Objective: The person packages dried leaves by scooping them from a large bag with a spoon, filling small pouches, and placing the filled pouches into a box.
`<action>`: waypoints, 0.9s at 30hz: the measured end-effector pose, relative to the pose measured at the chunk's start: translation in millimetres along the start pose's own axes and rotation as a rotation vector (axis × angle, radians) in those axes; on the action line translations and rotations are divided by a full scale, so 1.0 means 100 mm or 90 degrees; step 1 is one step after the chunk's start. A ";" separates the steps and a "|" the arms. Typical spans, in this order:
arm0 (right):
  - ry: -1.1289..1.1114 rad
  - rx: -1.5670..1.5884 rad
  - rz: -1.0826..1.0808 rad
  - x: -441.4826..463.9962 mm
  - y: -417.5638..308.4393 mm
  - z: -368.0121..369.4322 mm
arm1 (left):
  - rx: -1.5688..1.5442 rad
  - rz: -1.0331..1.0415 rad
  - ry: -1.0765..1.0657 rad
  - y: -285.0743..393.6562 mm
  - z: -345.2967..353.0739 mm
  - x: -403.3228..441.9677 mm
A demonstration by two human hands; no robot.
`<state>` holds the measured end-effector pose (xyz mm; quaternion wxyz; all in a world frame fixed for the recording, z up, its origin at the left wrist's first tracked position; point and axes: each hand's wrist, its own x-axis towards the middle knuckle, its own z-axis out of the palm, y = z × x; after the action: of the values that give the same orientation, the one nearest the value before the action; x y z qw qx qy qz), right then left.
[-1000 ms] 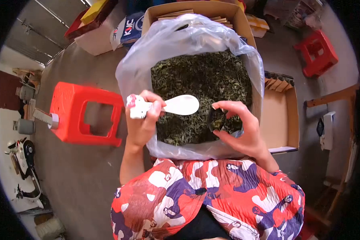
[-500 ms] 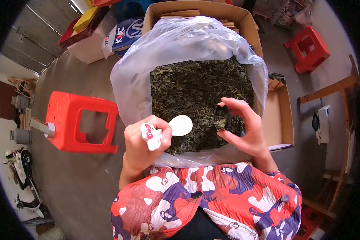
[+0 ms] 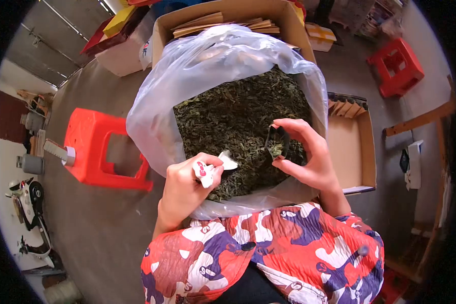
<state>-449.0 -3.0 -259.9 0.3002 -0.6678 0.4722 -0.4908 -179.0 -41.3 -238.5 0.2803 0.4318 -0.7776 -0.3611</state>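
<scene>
My left hand [image 3: 184,186] is closed round a white spoon [image 3: 228,161], whose handle ends in a cat-shaped figure with a pink bow. The spoon's bowl is tilted over the dried leaves [image 3: 238,114], and its far edge is hard to make out against them. Held open between the thumb and fingers of my right hand [image 3: 311,159] is a small dark pouch [image 3: 277,143] with some leaf bits inside. Both hands are above a large clear plastic bag [image 3: 154,116] filled with the dark, crumbled leaves. The pouch's lower part is hidden.
Behind the bag, a cardboard box [image 3: 163,23] holds flat brown pieces. To the right lies a shallow cardboard tray [image 3: 367,152] with similar pieces. A red stool [image 3: 88,149] stands at left with a paper-like roll on it; another red stool [image 3: 397,67] is at back right.
The spoon has turned from showing its round bowl face to a tilted edge. My right hand still holds the pouch, nearly in place. The view has shifted slightly.
</scene>
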 end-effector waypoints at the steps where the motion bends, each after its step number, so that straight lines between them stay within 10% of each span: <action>1: -0.019 0.013 0.013 0.02 -0.01 0.01 | 0.006 0.000 0.006 -0.02 -0.01 -0.02; 17: 0.035 0.034 0.051 0.10 0.00 0.10 | 0.050 -0.001 -0.042 -0.10 -0.10 0.17; 27: 0.062 0.039 0.078 0.04 -0.04 0.12 | -0.245 -0.133 -0.018 -0.10 -0.21 0.24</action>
<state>-436.1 -6.4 -258.9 0.3267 -0.6032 0.5109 -0.5180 -169.8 -72.4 -231.9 0.3078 0.4436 -0.6491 -0.5359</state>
